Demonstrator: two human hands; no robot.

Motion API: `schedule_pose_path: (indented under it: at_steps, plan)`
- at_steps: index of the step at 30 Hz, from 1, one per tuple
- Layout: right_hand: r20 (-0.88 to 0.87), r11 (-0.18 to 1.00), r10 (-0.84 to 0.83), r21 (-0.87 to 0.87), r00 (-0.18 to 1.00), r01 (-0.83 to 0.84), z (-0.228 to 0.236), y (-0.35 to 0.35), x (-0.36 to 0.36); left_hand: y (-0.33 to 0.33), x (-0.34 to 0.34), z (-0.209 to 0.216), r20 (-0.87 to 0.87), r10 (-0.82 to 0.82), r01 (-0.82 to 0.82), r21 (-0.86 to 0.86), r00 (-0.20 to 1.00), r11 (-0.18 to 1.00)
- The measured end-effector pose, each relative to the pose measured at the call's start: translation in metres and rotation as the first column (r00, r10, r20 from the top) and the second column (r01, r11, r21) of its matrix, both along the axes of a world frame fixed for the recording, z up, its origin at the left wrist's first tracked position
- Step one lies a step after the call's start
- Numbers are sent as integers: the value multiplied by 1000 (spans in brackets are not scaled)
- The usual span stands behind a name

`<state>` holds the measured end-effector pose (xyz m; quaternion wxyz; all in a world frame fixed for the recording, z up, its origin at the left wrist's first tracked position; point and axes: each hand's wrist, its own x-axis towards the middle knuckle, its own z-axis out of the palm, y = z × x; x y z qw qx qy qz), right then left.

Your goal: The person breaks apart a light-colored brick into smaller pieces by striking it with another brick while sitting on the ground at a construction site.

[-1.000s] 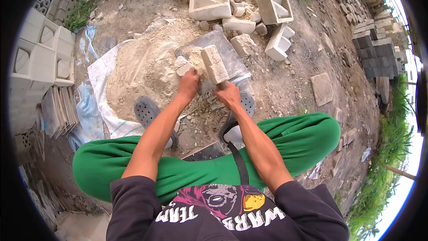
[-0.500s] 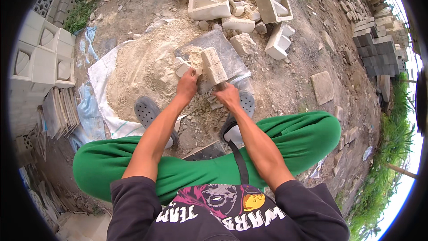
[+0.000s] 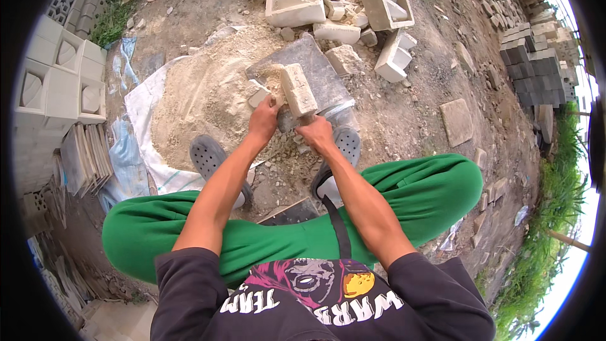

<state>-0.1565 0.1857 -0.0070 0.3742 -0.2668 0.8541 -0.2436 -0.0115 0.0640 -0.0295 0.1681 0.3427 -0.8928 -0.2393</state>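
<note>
My right hand point(image 3: 315, 134) is closed around the short handle of a mallet point(image 3: 298, 90). Its head is a thick, dust-covered block. Just to the left, my left hand point(image 3: 263, 118) pinches a small pale piece of broken block point(image 3: 257, 94). Both hands are over a dark flat slab point(image 3: 325, 79) that lies on the ground in front of my feet. Crumbled pale material point(image 3: 273, 77) sits on the slab between the block piece and the mallet head.
A heap of pale crushed material point(image 3: 202, 95) spreads over a white sheet point(image 3: 140, 104) at the left. Broken hollow blocks point(image 3: 295, 3) are piled beyond the slab. Grey bricks point(image 3: 535, 69) stand stacked at the far right, and pale vent blocks point(image 3: 63, 69) at the left.
The mallet has shifted slightly left and toward the far side, with more of its handle showing. My left hand keeps hold of the block piece in nearly the same place.
</note>
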Motion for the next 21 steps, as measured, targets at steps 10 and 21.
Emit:
schedule_pose_path:
  at_steps: [10, 21]
  plan:
    - [-77, 913, -115, -400, 990, 75, 61, -26, 7, -5, 5, -6, 24, -28, 29, -42, 999, 999]
    - [-33, 980, -14, -197, 999, 7, 28, -4, -2, -4, 2, -1, 63, 35, -36, 23, 997, 999]
